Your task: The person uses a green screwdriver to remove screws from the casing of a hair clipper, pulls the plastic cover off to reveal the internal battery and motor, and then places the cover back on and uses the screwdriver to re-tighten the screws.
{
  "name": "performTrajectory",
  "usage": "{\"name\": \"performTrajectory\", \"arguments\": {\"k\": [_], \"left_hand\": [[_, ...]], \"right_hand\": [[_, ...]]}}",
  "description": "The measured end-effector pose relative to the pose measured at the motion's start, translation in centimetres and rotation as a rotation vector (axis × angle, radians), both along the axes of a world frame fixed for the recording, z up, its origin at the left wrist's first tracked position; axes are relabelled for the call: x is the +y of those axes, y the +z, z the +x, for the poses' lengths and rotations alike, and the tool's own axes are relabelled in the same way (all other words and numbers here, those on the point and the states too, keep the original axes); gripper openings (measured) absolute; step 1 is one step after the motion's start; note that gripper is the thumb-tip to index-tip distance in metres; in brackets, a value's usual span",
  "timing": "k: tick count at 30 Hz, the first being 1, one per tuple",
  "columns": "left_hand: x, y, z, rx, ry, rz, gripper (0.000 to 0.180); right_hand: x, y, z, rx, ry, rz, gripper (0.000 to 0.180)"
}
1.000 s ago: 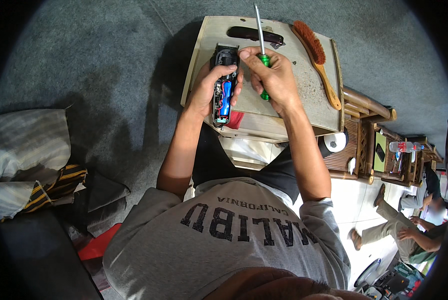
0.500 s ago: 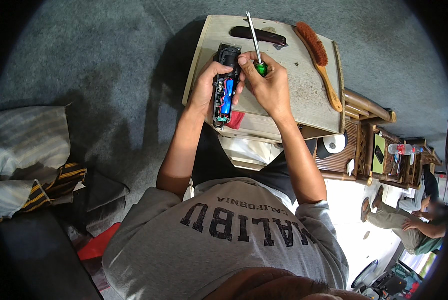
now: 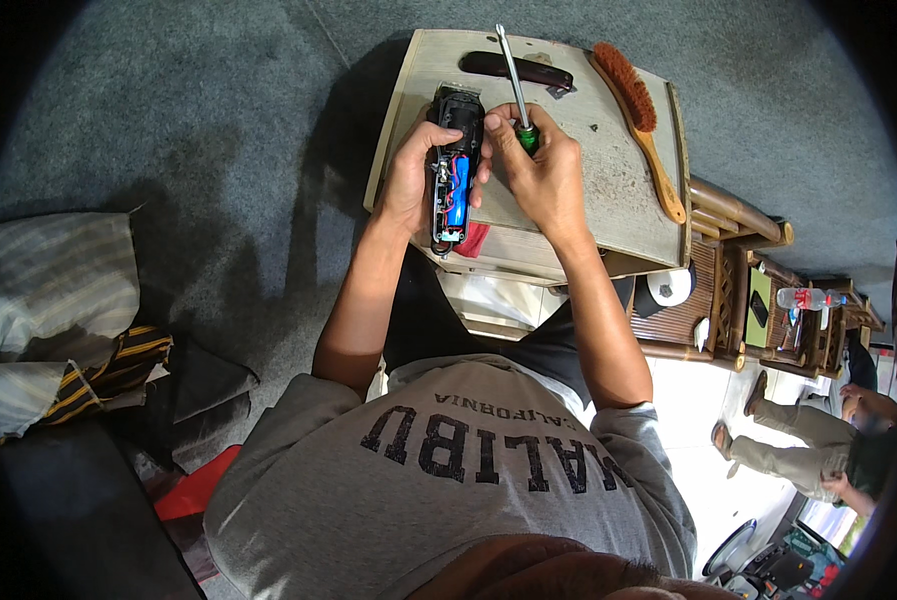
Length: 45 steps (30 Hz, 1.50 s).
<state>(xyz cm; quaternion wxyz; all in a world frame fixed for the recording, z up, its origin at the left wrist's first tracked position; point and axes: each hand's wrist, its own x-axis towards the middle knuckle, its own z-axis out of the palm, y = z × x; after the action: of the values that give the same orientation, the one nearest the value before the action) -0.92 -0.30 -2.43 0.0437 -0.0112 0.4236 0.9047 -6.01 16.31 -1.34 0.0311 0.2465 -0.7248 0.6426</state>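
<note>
An opened black hair clipper [image 3: 456, 130] lies lengthwise in my left hand [image 3: 412, 172], thumb across its upper body and fingers wrapped round it. Inside its lower half a blue battery cell [image 3: 459, 190] and thin red wires show. My right hand [image 3: 541, 165] is closed round the green handle of a screwdriver [image 3: 515, 80], whose steel shaft points away from me. Its thumb and forefinger meet beside the clipper's upper right edge; whether they also pinch something small cannot be made out.
On the small wooden table [image 3: 609, 160] lie a dark curved cover piece [image 3: 516, 70] and a brush with reddish bristles [image 3: 637, 110]. A red cloth [image 3: 472, 240] sits near its front edge. To the right are a bamboo bench [image 3: 704, 290], a paper roll [image 3: 672, 288] and another seated person [image 3: 809, 440].
My right hand has shifted slightly right, its thumb and forefinger drawing a little away from the clipper, with the screwdriver moving along. The other person has changed posture.
</note>
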Motion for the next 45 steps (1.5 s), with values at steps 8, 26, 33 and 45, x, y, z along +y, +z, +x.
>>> {"name": "performTrajectory", "arguments": {"k": [8, 26, 33, 45], "left_hand": [[-0.2, -0.6, -0.1, -0.003, -0.007, 0.011, 0.037], [0.9, 1.0, 0.2, 0.088, 0.094, -0.236, 0.036], [1.1, 1.2, 0.4, 0.067, 0.133, -0.316, 0.036], [1.2, 1.2, 0.5, 0.126, 0.155, -0.35, 0.036]], "right_hand": [[0.1, 0.6, 0.0, 0.005, 0.026, 0.069, 0.024], [0.6, 2.2, 0.2, 0.143, -0.025, 0.271, 0.024], [0.5, 1.7, 0.6, 0.404, -0.169, 0.485, 0.023], [0.7, 1.7, -0.2, -0.439, 0.235, -0.098, 0.026]]}}
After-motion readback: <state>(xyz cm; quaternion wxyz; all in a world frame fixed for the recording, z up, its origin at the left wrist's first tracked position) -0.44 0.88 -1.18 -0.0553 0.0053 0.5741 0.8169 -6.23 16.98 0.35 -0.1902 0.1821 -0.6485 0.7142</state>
